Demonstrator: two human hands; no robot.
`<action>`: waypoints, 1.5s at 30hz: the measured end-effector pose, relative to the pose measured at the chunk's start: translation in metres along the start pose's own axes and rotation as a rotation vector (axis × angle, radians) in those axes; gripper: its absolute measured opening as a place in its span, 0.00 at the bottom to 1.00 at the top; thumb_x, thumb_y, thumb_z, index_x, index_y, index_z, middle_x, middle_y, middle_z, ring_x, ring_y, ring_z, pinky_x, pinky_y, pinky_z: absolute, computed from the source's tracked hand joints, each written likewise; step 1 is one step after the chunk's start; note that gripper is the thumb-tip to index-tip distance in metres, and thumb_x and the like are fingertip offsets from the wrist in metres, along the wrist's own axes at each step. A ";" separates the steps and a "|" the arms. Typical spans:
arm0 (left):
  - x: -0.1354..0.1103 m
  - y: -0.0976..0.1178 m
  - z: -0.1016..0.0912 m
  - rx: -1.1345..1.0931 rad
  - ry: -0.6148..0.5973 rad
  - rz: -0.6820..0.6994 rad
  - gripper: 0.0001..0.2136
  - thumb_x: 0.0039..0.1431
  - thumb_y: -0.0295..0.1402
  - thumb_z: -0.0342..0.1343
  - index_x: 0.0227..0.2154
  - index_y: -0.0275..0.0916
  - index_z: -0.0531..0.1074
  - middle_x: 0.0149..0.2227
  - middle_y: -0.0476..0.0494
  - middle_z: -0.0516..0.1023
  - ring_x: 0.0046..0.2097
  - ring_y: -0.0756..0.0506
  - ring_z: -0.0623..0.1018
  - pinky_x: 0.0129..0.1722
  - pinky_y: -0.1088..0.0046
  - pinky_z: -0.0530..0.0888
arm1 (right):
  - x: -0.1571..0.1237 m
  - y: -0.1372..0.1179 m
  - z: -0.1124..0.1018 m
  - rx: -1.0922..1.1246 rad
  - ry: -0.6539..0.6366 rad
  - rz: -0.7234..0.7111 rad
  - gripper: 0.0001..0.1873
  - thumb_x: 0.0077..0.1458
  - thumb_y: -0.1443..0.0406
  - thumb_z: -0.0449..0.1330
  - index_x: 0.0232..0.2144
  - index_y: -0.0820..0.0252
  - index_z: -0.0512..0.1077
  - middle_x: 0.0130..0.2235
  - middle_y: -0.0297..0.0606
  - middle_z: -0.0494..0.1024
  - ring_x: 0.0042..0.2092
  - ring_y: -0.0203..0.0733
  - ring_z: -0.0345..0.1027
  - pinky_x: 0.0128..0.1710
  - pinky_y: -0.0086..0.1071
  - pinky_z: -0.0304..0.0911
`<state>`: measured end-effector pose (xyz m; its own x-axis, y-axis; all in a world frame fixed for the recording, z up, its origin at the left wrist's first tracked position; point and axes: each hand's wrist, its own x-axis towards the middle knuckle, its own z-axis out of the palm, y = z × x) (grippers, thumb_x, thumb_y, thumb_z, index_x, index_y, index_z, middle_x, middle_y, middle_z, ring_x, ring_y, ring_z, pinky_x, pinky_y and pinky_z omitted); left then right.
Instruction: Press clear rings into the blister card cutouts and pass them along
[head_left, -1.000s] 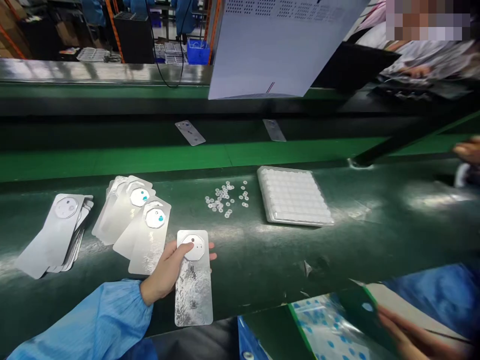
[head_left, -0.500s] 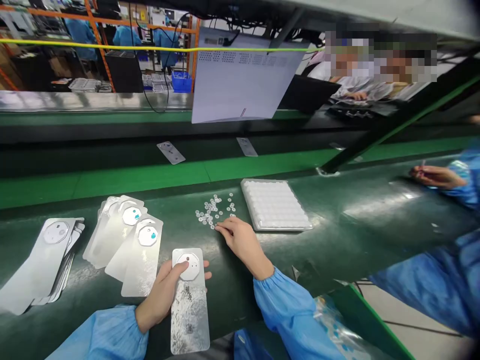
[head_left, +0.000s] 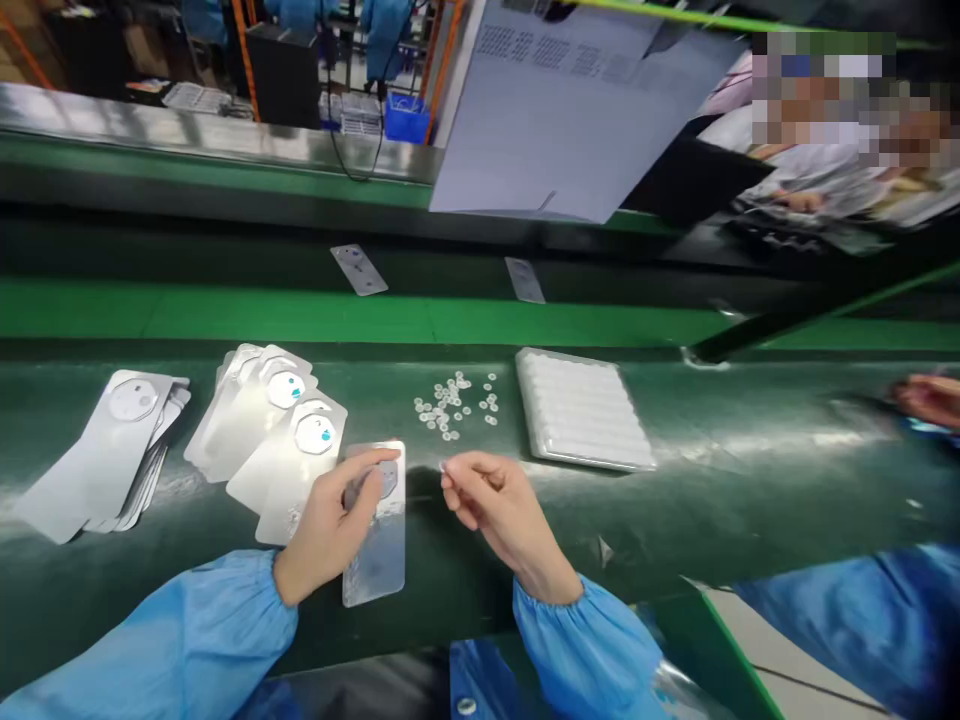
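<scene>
"Silver printed card (head_left: 375, 565), where is it?"

"On the green counter (head_left: 697, 520), just beside the fanned card stacks (head_left: 270, 430), with the left hand (head_left: 326, 530) gripping it, fingers across its window."

"And the right hand (head_left: 502, 510)?"

"Its fingertips (head_left: 446, 468) pinch together, though what's between them is too small to tell. Small clear rings (head_left: 450, 405) lie beyond, near a white tray (head_left: 581, 410)."

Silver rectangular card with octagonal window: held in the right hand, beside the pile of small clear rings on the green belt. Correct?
No: the silver rectangular card is in the left hand, not the right hand, as the head view shows.
</scene>
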<state>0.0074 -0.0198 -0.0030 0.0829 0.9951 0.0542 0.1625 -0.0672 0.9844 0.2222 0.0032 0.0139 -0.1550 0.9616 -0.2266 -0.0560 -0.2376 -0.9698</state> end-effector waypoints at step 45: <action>-0.011 0.009 0.004 -0.430 -0.164 -0.224 0.48 0.64 0.35 0.61 0.75 0.46 0.32 0.28 0.53 0.72 0.27 0.50 0.68 0.28 0.75 0.67 | -0.024 0.009 0.041 -0.498 0.143 -0.153 0.19 0.60 0.50 0.65 0.25 0.58 0.76 0.24 0.37 0.79 0.24 0.39 0.70 0.24 0.31 0.64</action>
<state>0.0116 -0.0316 0.0045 0.2511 0.9549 -0.1588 -0.2227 0.2166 0.9505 0.1850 -0.0273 0.0142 -0.0439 0.9975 -0.0559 0.4125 -0.0329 -0.9104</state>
